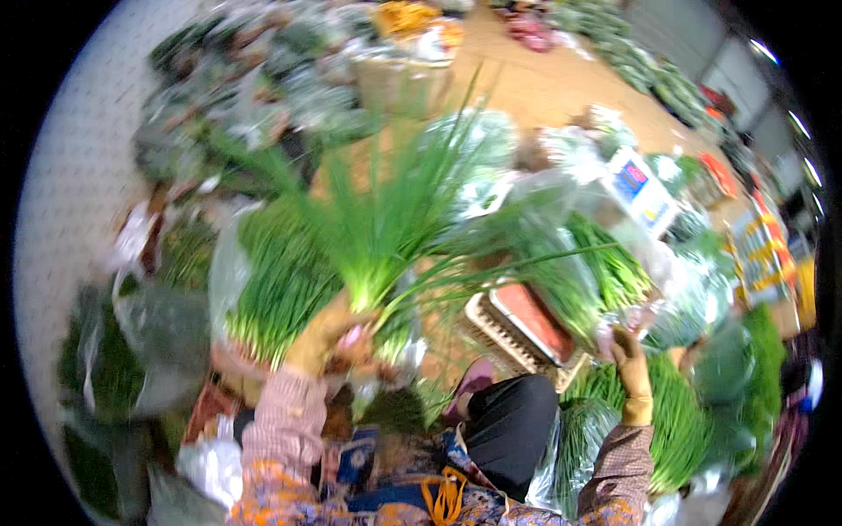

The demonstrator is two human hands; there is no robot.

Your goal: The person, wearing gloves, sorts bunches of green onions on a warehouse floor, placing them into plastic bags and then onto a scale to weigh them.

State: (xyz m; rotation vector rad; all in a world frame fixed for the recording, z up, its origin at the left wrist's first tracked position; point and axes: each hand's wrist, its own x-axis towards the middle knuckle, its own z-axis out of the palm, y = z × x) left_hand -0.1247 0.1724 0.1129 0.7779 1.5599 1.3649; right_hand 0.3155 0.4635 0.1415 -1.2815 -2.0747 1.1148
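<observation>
In my left hand (329, 329), which wears a tan glove, a bunch of spring onions (373, 237) is gripped near its pale root ends. The long green leaves fan upward and away from me. My right hand (631, 368), gloved too, is at the root ends of more spring onions (561, 280) beside a clear plastic bag. Blur hides whether its fingers close on them. Below my left hand's bunch stands a thick stack of spring onions (285, 280) in a clear bag. Between my hands is a light slatted crate (517, 346) with a red-topped tray (531, 320) on it.
Bagged greens (254, 79) are heaped at the far left, near a pale basket (403, 83). A white box with a blue panel (640, 193) stands beyond my right hand. More spring onions (671, 421) lie at the near right. My bent knee (513, 421) rises below the crate.
</observation>
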